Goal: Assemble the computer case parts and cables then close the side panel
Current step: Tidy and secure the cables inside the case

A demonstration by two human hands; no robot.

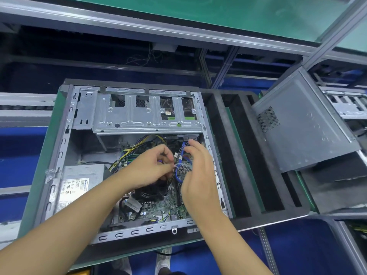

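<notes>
Two bare forearms reach from 6 o'clock into the open computer case (62, 147), which lies flat on its side. The power supply (79, 183) sits at the case's 7 o'clock corner, and the motherboard (158, 209) lies beneath the hands. At centre, the left hand (151, 169) pinches a white tie (183, 166) at the cable bundle (181, 150). The right hand (196, 171) touches the same bundle, but its grasp cannot be told. The drive cage (147, 114) spans 12 o'clock. The side panel (303, 126) leans, detached, at 3 o'clock.
</notes>
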